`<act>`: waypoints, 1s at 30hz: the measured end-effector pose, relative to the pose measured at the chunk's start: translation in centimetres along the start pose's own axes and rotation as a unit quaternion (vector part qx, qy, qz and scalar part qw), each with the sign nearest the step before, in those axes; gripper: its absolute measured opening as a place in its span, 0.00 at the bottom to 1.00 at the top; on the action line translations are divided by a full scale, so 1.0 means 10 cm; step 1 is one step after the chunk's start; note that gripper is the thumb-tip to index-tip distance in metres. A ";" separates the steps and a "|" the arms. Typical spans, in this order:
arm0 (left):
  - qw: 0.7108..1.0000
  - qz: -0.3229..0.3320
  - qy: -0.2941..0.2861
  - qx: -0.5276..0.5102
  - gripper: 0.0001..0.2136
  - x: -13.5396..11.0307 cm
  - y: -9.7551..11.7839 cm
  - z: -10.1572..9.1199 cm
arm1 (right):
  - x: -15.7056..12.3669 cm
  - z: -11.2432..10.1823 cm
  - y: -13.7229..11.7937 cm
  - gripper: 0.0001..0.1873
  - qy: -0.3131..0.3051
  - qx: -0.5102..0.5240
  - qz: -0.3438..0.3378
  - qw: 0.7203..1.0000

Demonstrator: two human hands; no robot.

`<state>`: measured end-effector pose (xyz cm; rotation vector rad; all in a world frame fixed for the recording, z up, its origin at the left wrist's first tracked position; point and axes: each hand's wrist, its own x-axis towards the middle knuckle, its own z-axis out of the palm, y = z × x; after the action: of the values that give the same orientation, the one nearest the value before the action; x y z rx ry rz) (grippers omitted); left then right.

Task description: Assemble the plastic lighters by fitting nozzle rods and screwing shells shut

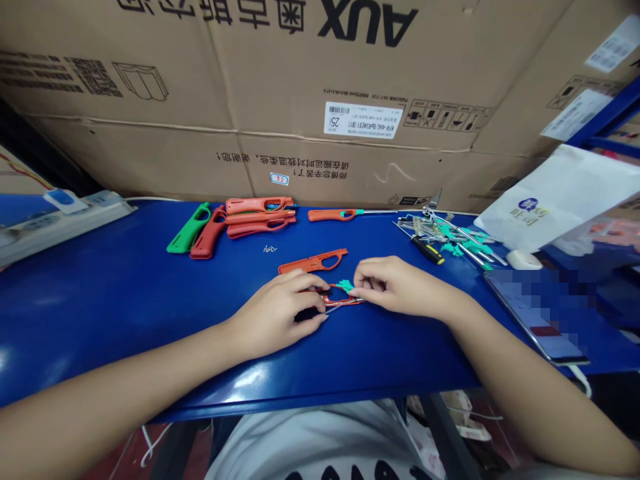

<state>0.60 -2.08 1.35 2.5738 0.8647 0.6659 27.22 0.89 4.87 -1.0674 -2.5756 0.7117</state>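
My left hand (295, 303) is closed round the handle end of an orange lighter half-shell (333, 301), which lies low over the blue table. At the shell's other end, the fingers of my right hand (377, 283) pinch together by a teal trigger piece (345, 285) and a thin metal rod. My fingertips partly hide both parts. A thin pale tube or wire runs along the shell's near side. Just beyond my hands lies another orange half-shell (320, 261), its hollow side up.
Red and green lighter shells (260, 223) are piled at the back left, near small screws (270, 249). An orange lighter (333, 215) with a rod lies at the back. Right are rods with teal parts (465, 240), a screwdriver (427, 250) and a tablet (535, 317). A cardboard box (280, 93) walls the back.
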 end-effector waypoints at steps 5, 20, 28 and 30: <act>0.999 -0.013 -0.001 -0.032 0.05 0.01 -0.03 -0.01 | 0.00 0.08 -0.06 0.07 -0.034 0.026 0.006 0.999; 0.997 0.009 -0.062 -0.038 0.07 0.00 -0.07 -0.10 | 0.03 0.21 0.00 0.04 -0.016 -0.020 -0.030 0.999; 0.997 -0.037 -0.060 0.029 0.14 0.02 -0.05 -0.33 | 0.02 0.20 -0.01 0.05 -0.019 -0.032 -0.031 0.999; 0.997 -0.044 -0.062 0.029 0.14 0.03 -0.07 -0.34 | 0.02 0.20 -0.02 0.05 -0.017 -0.042 -0.031 0.999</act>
<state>-1.31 -0.85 3.93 2.5806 0.9624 0.4573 26.16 0.24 3.24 -1.0031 -2.6759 0.6180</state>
